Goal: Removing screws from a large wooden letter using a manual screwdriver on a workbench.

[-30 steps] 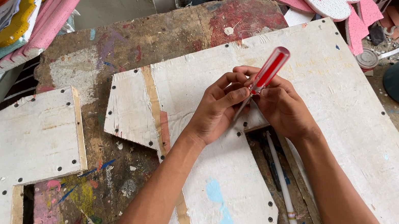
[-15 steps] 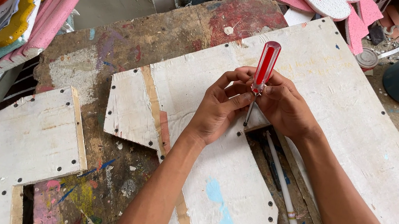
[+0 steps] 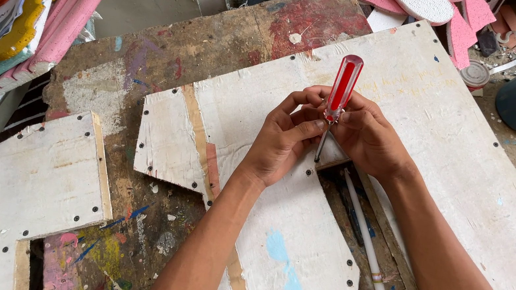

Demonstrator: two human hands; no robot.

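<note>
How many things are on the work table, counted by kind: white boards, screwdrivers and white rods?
White boards: 2, the large white board under both hands and the small white board apart at the left.
Screwdrivers: 1, the red-handled screwdriver, upright between the left hand and the right hand.
White rods: 1, the white rod.
Total: 4

Screwdriver [image 3: 337,99]: we record a translucent red handle with a clear butt cap and a slim grey metal shaft, standing nearly upright, handle tilted slightly away. Its tip points down at the edge of the white-painted board [image 3: 444,143], seemingly touching it, though we cannot be sure. The board lies flat, scuffed, with dark screw heads along its edges.
</note>
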